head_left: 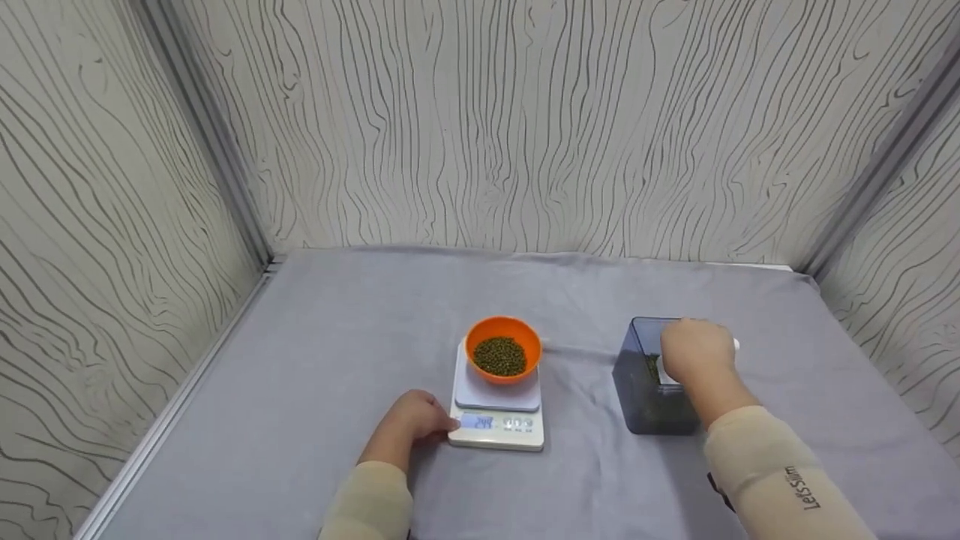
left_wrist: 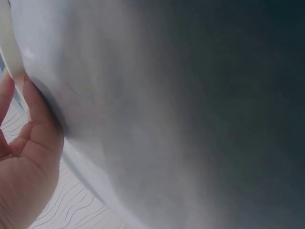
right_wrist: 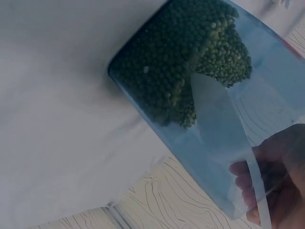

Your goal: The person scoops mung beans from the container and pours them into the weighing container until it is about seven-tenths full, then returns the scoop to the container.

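My left hand (head_left: 418, 417) pinches the left edge of a white kitchen scale (head_left: 496, 440) beside its lit display. In the left wrist view the thumb and a finger lie on either side of the scale's edge (left_wrist: 12, 52). On the scale's platform stands an orange bowl (head_left: 502, 327) with green mung beans (head_left: 500, 356) in it. My right hand (head_left: 699, 352) grips a white scoop (right_wrist: 214, 109) at the mouth of a clear bluish container (head_left: 651, 409). The scoop's end reaches the mung beans (right_wrist: 176, 62) lying in the bottom of that container.
A grey cloth (head_left: 330, 322) with some creases covers the table. Wood-grain patterned panels (head_left: 487, 135) enclose it at the back and sides, with grey metal posts (head_left: 217, 150) in the corners. The container stands to the right of the scale, with cloth between them.
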{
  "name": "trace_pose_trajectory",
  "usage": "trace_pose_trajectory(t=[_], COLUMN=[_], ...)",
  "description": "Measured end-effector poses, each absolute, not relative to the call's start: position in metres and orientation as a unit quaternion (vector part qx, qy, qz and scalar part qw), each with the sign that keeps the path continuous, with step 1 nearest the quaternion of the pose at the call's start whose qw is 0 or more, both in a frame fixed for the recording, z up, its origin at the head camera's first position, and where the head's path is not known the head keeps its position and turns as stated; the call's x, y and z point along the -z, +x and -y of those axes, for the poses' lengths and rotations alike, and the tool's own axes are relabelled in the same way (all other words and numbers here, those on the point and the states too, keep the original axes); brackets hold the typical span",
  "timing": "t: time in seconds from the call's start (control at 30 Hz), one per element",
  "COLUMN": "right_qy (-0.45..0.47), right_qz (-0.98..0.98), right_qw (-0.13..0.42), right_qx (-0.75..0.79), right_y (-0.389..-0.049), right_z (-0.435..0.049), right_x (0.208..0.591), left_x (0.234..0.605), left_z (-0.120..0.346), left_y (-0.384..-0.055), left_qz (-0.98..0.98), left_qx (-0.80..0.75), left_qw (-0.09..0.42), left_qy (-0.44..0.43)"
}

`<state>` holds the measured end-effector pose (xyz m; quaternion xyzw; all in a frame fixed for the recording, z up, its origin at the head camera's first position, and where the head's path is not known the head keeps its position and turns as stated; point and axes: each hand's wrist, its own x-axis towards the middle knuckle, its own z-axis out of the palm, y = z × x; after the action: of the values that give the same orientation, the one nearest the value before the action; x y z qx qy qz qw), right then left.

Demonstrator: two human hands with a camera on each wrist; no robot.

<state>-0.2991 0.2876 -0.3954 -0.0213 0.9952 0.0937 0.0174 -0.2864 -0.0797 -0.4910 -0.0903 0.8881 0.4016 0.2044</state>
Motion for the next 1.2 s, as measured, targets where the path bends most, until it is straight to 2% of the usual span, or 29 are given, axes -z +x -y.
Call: trace_pose_trajectory(t=[0.3,0.53,0.87,1.2], right_qy=[-0.021,-0.021,-0.032,-0.042], right_qz=[-0.996,-0.998,-0.998,-0.997], right_qw=[0.069,0.058,0.04,0.057], right_qx=[-0.051,-0.004,0.028,0.043], right_y=[-0.306,-0.309,-0.307,-0.298], right_z=[-0.287,-0.291,-0.298,-0.305], right_x=[0.408,0.416,0.406,0.39], left_x=[0.491,0.494,0.494,0.493], left_z=[0.08,0.081,0.081,0.081], left_y=[-0.287,-0.288,-0.29,-0.288], left_qz=[-0.888,-0.886,-0.878,-0.875], left_qx=[-0.399,-0.405,-0.413,-0.423], left_qw=[0.207,0.211,0.219,0.214], left_qy=[-0.098,-0.087,-0.103,-0.097])
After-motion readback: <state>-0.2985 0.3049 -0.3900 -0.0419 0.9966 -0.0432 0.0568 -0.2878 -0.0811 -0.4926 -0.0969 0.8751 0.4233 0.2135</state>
